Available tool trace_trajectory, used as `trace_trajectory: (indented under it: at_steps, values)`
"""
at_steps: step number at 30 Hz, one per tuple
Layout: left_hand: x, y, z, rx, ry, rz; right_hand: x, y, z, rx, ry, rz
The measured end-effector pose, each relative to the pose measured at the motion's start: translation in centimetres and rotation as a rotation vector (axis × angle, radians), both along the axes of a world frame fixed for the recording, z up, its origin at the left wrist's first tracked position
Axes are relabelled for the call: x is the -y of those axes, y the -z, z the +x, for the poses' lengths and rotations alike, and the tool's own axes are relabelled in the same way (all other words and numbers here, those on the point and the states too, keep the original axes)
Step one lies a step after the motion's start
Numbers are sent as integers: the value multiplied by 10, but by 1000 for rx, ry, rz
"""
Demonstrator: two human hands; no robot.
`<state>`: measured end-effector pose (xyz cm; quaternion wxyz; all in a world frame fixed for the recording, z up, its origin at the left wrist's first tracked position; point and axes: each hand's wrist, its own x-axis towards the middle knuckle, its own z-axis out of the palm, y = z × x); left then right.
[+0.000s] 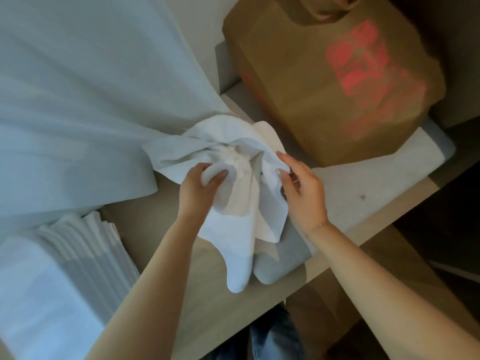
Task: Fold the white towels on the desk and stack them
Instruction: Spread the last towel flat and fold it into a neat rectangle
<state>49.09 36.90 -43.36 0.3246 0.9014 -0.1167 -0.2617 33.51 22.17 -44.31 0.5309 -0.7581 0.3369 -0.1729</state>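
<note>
A crumpled white towel (pixel 241 203) is held up over the middle of the worktop (pixel 155 255), bunched at the top and hanging down toward the person, so its long axis runs from the far gathered end to a rounded tail that drapes onto the surface near the front edge. The left hand (pixel 200 188) grips a fold of it, thumb curled over the cloth; the right hand (pixel 301 188) pinches the opposite edge between thumb and fingers, the two hands close together with the bunched cloth between them. Under the tail lies a grey folded cloth (pixel 280 261), flat on the worktop. At the left, near the person, sits a stack of folded white towels (pixel 78 253), its layered edges showing as stripes along the side. Behind it a pale curtain (pixel 78 87) sweeps down and touches the far end of the held towel. A brown paper bag (pixel 332 87) with red print stands at the far right (its contents cannot be seen from here).
</note>
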Motion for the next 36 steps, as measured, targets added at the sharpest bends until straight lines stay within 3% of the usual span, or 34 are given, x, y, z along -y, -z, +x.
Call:
trace_trajectory:
  at_steps: [7,13,19,22,26,29,36]
  values:
    - [-66,-19,-40,-493,-436,-302,-43,-41,-29,-12,-101,-20]
    - [-104,-53,-68,-713,-489,-500,-82,-85,-40,-8,-161,223]
    - [-158,-117,-96,-537,-482,-505,-148,-142,-50,-21,-205,262]
    - [-188,-156,-105,-595,-510,-495,-191,-181,-49,-20,-233,229]
    - [-218,-212,-113,-722,-465,-676,-243,-232,-53,5,-272,204]
    - [-230,-255,-112,-747,-525,-651,-271,-265,-58,23,-296,226]
    - [-272,-314,-101,-435,-376,-589,-303,-342,-62,16,-453,28]
